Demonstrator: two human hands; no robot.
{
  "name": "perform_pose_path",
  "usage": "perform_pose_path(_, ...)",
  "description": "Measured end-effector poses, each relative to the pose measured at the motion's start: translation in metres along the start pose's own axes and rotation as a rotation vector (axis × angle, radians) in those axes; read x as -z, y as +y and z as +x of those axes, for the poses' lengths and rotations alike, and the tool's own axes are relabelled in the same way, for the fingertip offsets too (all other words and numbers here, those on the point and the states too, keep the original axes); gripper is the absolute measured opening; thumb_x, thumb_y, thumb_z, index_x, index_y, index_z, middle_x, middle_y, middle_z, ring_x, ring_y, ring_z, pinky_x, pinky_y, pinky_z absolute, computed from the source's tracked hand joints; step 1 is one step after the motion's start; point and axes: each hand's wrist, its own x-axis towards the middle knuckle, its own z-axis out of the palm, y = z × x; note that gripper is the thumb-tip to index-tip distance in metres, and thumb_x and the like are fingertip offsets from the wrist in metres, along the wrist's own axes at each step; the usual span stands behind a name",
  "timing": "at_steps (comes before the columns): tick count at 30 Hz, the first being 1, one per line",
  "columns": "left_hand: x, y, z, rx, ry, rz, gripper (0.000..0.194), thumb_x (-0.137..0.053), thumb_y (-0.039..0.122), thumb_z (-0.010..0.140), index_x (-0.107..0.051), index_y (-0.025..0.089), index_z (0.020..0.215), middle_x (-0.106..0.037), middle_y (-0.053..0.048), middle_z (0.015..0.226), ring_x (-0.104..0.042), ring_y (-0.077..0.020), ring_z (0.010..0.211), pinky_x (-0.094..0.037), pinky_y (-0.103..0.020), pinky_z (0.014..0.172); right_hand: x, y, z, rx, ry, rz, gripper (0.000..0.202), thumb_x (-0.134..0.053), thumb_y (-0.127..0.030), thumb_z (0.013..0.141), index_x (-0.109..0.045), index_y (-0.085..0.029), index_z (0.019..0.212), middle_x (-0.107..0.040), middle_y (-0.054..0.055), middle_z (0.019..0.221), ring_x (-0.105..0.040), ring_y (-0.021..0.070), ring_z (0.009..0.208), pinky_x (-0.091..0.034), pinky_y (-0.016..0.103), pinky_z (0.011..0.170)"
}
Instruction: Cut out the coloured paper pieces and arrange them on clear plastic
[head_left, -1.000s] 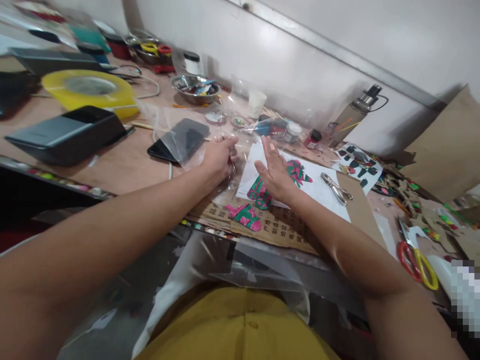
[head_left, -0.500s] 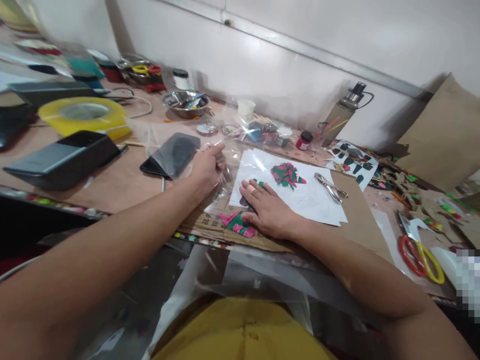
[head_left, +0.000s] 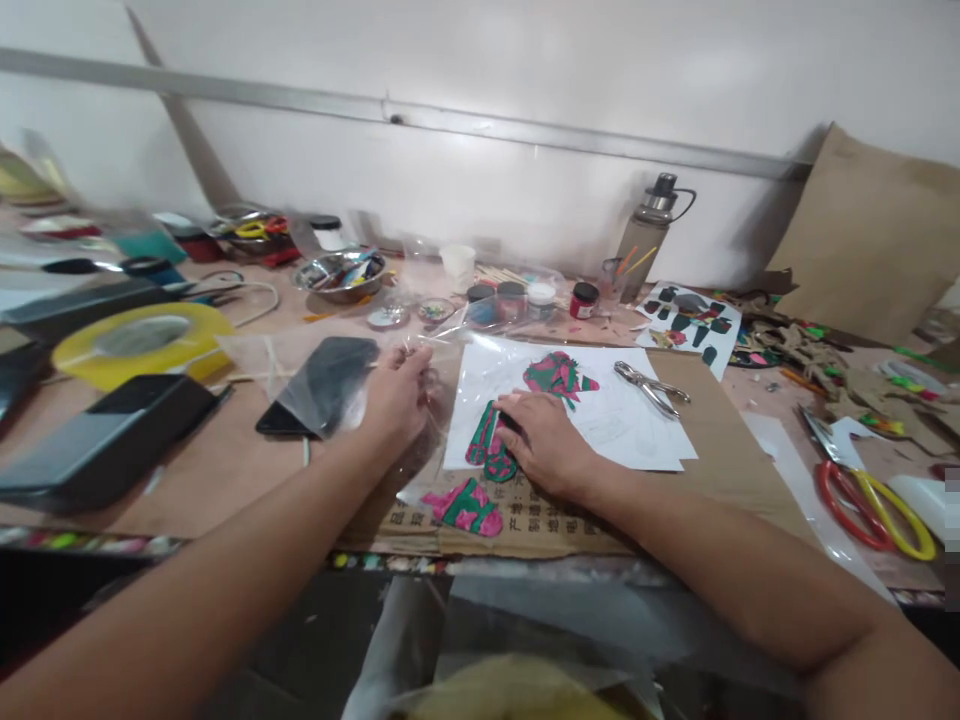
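Note:
My left hand (head_left: 397, 395) is closed on a clear plastic sheet (head_left: 439, 425), which spreads over the phone (head_left: 319, 385) and towards the papers. Fingers bent, my right hand (head_left: 544, 440) rests on green and pink painted cutouts (head_left: 482, 432) at the left edge of the white papers (head_left: 592, 430). Whether it grips one is unclear. Another painted cutout (head_left: 469, 508) lies on the cardboard (head_left: 720, 440) nearer me. Beyond my right hand is a painted piece (head_left: 555, 373), with a metal hole punch (head_left: 651, 388) to its right.
Yellow tape (head_left: 142, 340) and a grey device (head_left: 105, 440) lie at left. Behind stand a metal bowl (head_left: 341, 273), a paper cup (head_left: 457, 265), paint jars (head_left: 583, 300) and a bottle (head_left: 649, 235). Scissors (head_left: 862, 490) and cardboard pieces (head_left: 847, 375) lie at right.
The view has turned and levelled. My right hand has shifted off the near cutout and its fingers are more bent, so more of the painted pieces shows. My left hand still holds the plastic.

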Motion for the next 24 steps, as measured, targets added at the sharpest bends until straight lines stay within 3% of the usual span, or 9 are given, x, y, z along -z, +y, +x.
perform_pose_path(3, -0.001, 0.001, -0.001, -0.085, 0.000, 0.109, 0.022, -0.072, 0.008, 0.075, -0.055, 0.020, 0.072, -0.061, 0.006, 0.064, -0.055, -0.0066, 0.047, -0.038, -0.013, 0.040, 0.002, -0.003, -0.002, 0.046, 0.139, 0.097, 0.031, -0.051, -0.027, 0.098, -0.064, -0.018, 0.124, -0.064, 0.012, 0.135, -0.056, 0.0247, 0.129, -0.038, 0.047, 0.113)
perform_pose_path(7, -0.007, 0.014, 0.001, 0.019, -0.065, 0.261, 0.015, -0.065, 0.013, 0.084, -0.060, 0.019, 0.071, -0.072, -0.004, 0.075, -0.066, -0.0138, 0.058, -0.050, -0.019, 0.045, 0.020, -0.004, 0.001, 0.092, 0.366, 0.236, 0.027, -0.049, -0.024, 0.097, -0.066, -0.023, 0.118, -0.069, 0.009, 0.125, -0.060, 0.0219, 0.121, -0.044, 0.044, 0.108)
perform_pose_path(12, -0.015, 0.027, 0.011, 0.082, -0.026, 0.168, 0.022, -0.055, 0.007, 0.091, -0.064, 0.016, 0.073, -0.068, -0.004, 0.067, -0.064, -0.0119, 0.055, -0.052, -0.018, 0.045, 0.051, 0.033, 0.013, -0.296, 0.567, 0.249, 0.024, -0.049, -0.029, 0.095, -0.067, -0.022, 0.108, -0.071, 0.008, 0.111, -0.066, 0.0216, 0.103, -0.054, 0.039, 0.091)
perform_pose_path(14, -0.015, 0.025, 0.014, 0.092, -0.031, 0.063, 0.023, -0.054, 0.006, 0.092, -0.064, 0.015, 0.072, -0.064, -0.003, 0.064, -0.059, -0.0085, 0.052, -0.048, -0.014, 0.043, 0.060, 0.049, 0.015, -0.372, 0.540, 0.212, 0.022, -0.050, -0.028, 0.094, -0.068, -0.020, 0.105, -0.072, 0.009, 0.109, -0.067, 0.0219, 0.099, -0.055, 0.039, 0.088)
perform_pose_path(17, -0.011, 0.019, 0.013, 0.094, -0.054, -0.038, 0.026, -0.050, 0.005, 0.093, -0.063, 0.014, 0.072, -0.061, -0.001, 0.063, -0.054, -0.0051, 0.048, -0.043, -0.010, 0.040, 0.065, 0.060, 0.016, -0.308, 0.352, 0.095, 0.024, -0.059, -0.028, 0.091, -0.069, -0.018, 0.110, -0.070, 0.011, 0.117, -0.064, 0.0242, 0.109, -0.052, 0.042, 0.095)
perform_pose_path(21, -0.007, 0.017, 0.009, 0.074, -0.031, 0.003, 0.027, -0.049, 0.003, 0.092, -0.061, 0.015, 0.071, -0.062, -0.001, 0.066, -0.054, -0.0051, 0.049, -0.042, -0.009, 0.038, 0.063, 0.060, 0.017, -0.230, 0.102, -0.082, 0.040, -0.067, -0.026, 0.088, -0.064, -0.016, 0.127, -0.064, 0.014, 0.131, -0.056, 0.0272, 0.125, -0.043, 0.046, 0.109)
perform_pose_path(24, -0.006, 0.016, 0.008, 0.056, -0.005, 0.029, 0.024, -0.053, 0.002, 0.088, -0.060, 0.015, 0.069, -0.060, 0.000, 0.061, -0.053, -0.0059, 0.047, -0.038, -0.009, 0.034, 0.065, 0.064, 0.018, -0.248, 0.001, -0.147, 0.042, -0.068, -0.023, 0.087, -0.064, -0.015, 0.128, -0.063, 0.014, 0.134, -0.055, 0.0285, 0.126, -0.042, 0.045, 0.107)
